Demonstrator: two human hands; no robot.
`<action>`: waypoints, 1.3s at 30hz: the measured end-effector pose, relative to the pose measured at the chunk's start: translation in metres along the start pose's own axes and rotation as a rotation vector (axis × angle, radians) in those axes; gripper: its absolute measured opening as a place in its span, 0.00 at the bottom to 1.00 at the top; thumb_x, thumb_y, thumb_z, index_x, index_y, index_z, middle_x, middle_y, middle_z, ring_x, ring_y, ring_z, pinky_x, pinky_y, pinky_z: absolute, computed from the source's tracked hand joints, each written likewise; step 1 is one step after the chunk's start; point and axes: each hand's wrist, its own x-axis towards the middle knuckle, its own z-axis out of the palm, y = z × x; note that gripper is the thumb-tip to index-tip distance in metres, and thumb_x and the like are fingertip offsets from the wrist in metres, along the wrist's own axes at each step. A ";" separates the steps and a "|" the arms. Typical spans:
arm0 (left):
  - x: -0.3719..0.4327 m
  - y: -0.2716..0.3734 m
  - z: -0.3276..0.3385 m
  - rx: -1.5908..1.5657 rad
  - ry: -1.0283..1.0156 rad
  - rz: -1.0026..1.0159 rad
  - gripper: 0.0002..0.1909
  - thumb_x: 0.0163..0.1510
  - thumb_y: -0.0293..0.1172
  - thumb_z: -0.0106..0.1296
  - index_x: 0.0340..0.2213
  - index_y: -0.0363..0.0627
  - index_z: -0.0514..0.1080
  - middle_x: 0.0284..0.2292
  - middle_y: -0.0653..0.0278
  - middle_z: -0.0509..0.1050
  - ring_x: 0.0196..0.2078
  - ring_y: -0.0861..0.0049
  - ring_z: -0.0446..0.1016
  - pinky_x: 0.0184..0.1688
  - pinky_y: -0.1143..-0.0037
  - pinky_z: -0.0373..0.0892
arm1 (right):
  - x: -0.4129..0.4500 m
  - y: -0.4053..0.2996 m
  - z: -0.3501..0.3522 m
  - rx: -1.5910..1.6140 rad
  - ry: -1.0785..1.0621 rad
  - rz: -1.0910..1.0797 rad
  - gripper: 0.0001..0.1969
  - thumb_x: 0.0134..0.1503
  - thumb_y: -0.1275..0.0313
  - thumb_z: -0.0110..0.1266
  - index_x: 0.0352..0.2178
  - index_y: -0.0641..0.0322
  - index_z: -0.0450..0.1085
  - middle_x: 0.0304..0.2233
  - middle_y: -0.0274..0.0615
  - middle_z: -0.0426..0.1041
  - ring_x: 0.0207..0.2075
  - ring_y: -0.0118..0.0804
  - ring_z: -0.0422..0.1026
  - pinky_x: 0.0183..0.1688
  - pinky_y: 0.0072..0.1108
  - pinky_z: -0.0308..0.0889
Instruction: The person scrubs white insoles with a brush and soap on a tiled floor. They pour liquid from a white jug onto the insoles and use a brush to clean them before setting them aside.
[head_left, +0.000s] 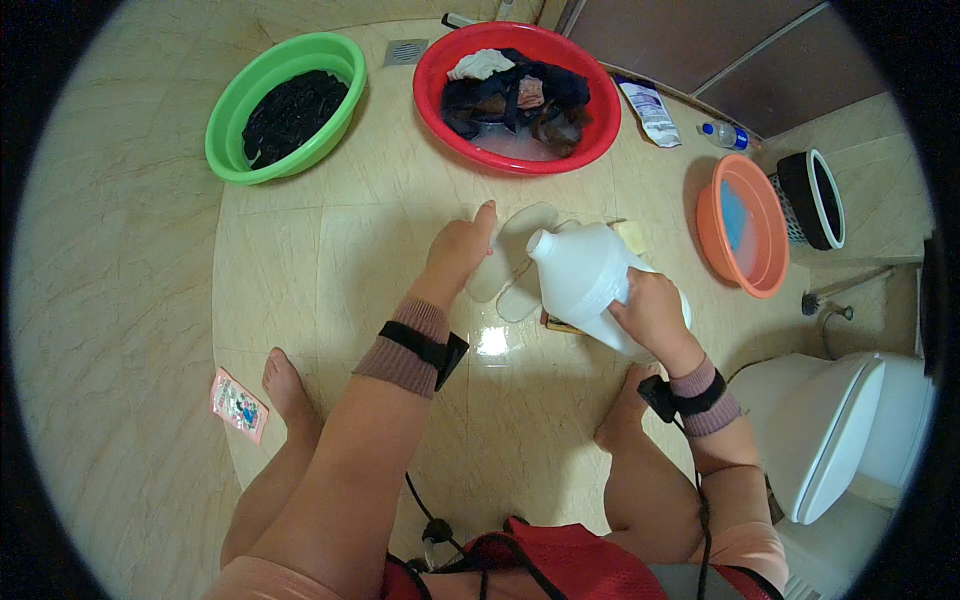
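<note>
My right hand (651, 311) grips a large white plastic jug (589, 281) by its side. The jug is tilted, with its neck pointing left toward my left hand (461, 251). That hand is beside a pale, sole-shaped piece (517, 251), possibly a shoe insole, on the tiles. Its thumb points forward and its other fingers are mostly hidden, so I cannot tell whether it holds anything. A second pale sole-shaped piece (519, 300) is partly covered by the jug. Behind the jug a pale yellow block (630, 236) shows, and a brown-edged item (561, 325) peeks out below it.
Ahead are a green basin (225, 142) and a red basin (426, 97), both holding wet dark cloth. To the right stand an orange basin (776, 255), a black bin (806, 199), a plastic bottle (724, 136) and a toilet (810, 427). A pink packet (238, 405) lies left.
</note>
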 end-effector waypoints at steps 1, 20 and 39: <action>0.001 -0.002 -0.001 -0.033 0.005 0.027 0.39 0.53 0.63 0.32 0.21 0.33 0.73 0.22 0.49 0.74 0.28 0.60 0.73 0.37 0.67 0.64 | 0.003 0.004 0.005 -0.002 -0.002 -0.002 0.12 0.41 0.66 0.60 0.25 0.64 0.72 0.24 0.55 0.74 0.28 0.53 0.74 0.33 0.36 0.71; 0.003 -0.014 0.003 -0.035 0.026 0.012 0.40 0.53 0.63 0.31 0.20 0.33 0.75 0.26 0.44 0.75 0.36 0.53 0.74 0.45 0.66 0.64 | 0.008 0.019 0.019 -0.012 0.051 0.040 0.14 0.42 0.65 0.60 0.26 0.65 0.71 0.24 0.54 0.74 0.28 0.53 0.74 0.33 0.37 0.70; 0.012 -0.022 0.018 -0.012 -0.006 0.057 0.42 0.51 0.67 0.33 0.22 0.31 0.74 0.23 0.47 0.74 0.26 0.59 0.73 0.34 0.67 0.66 | 0.010 0.023 0.024 -0.051 0.063 0.049 0.13 0.42 0.65 0.60 0.25 0.64 0.71 0.24 0.54 0.74 0.27 0.52 0.74 0.32 0.37 0.70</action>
